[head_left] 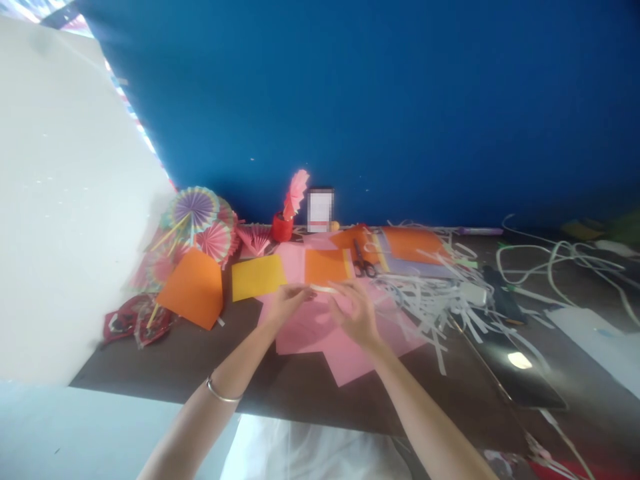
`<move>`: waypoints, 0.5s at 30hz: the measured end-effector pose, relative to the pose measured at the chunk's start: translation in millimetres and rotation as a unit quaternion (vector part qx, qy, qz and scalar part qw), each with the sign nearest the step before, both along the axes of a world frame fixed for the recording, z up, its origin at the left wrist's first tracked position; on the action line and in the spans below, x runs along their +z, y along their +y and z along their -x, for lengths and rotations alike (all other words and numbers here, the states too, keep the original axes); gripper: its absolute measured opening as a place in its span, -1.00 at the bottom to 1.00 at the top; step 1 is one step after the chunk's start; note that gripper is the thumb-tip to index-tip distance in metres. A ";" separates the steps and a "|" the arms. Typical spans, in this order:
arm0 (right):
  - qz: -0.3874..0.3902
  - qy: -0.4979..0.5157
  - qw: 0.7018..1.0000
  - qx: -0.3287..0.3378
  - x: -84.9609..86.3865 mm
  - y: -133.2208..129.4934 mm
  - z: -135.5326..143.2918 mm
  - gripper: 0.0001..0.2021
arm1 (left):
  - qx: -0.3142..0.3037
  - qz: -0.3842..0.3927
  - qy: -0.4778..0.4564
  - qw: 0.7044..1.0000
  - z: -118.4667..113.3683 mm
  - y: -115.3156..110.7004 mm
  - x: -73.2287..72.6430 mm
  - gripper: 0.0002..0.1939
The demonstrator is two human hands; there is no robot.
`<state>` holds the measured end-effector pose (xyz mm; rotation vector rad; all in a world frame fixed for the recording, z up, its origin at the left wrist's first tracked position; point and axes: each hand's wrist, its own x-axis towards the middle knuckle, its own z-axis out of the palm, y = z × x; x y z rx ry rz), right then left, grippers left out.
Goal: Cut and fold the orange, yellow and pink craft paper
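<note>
A thin white strip [324, 289] stretches between my two hands, just in front of an orange paper sheet [326, 268]. At its left end, my left hand [290, 301] is closed in a pinch, with a bracelet on the wrist. My right hand [359, 315] has its fingertips at the other end of the strip, thumb and forefinger curved round it. Pink paper sheets [305, 337] lie spread and overlapping under both hands. To the left is a yellow paper sheet [256, 277]. Black scissors [365, 263] rest just beyond my right hand.
Folded paper fans [194, 210] and a larger orange sheet [195, 290] are at the left. A red pot [282, 227] stands by the blue wall. Tangled white paper strips [425, 300], a dark phone or tablet [520, 370] and white cables [565, 260] occupy the right.
</note>
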<state>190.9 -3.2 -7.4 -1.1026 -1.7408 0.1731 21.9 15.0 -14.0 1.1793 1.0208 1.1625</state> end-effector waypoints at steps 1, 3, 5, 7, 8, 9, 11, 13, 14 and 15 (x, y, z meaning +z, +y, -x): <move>-0.005 -0.011 1.000 -0.003 -0.1 -0.7 0.1 -0.76 | -0.001 0.001 -0.001 1.000 -0.6 -0.1 0.0 -0.75; -0.014 -0.036 0.999 -0.010 -0.5 -1.4 1.0 -0.76 | -0.011 -0.006 0.002 1.000 -1.8 -0.4 0.0 -0.73; -0.005 -0.054 0.999 -0.007 -1.3 -1.0 2.5 -0.79 | -0.030 -0.019 0.015 0.999 -3.0 -0.8 -0.8 -0.71; 0.015 -0.048 0.999 0.005 -2.5 0.3 3.8 -0.80 | -0.046 -0.031 0.041 0.998 -3.8 -1.4 -2.0 -0.70; 0.024 -0.038 0.999 0.010 -3.1 1.2 4.1 -0.80 | -0.052 -0.037 0.057 0.996 -4.1 -1.9 -2.6 -0.71; 0.029 -0.026 0.999 0.014 -3.8 2.0 4.3 -0.80 | -0.054 -0.046 0.072 0.995 -4.3 -2.6 -2.9 -0.72; 0.034 -0.010 0.999 0.026 -5.0 3.3 4.2 -0.81 | -0.049 -0.074 0.104 0.991 -4.4 -4.4 -2.7 -0.75; 0.035 -0.012 0.998 0.042 -6.1 3.9 3.6 -0.82 | -0.041 -0.108 0.136 0.984 -4.4 -6.6 -1.5 -0.76; 0.035 -0.020 0.998 0.049 -6.6 4.0 3.2 -0.81 | -0.038 -0.122 0.152 0.980 -4.3 -7.6 -0.7 -0.76; 0.034 -0.030 0.998 0.052 -6.9 4.0 2.9 -0.81 | -0.038 -0.134 0.165 0.976 -4.1 -8.5 0.0 -0.76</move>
